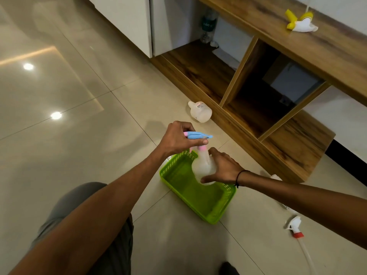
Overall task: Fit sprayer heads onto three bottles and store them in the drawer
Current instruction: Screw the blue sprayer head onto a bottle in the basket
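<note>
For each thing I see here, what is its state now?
Left hand: grips the blue sprayer head on the held bottle.
Right hand: holds that bottle upright over the green basket.
Floor bottle: lying down, no sprayer.
Red-collared sprayer: loose on the floor.
Cabinet: open compartments.

Left hand [178, 140] raised, fingers curled in a grip, forearm reaching forward from lower left. Right hand [222, 167] lower, fingers and thumb wrapped in a hold, black band on wrist, forearm entering from right.
</note>
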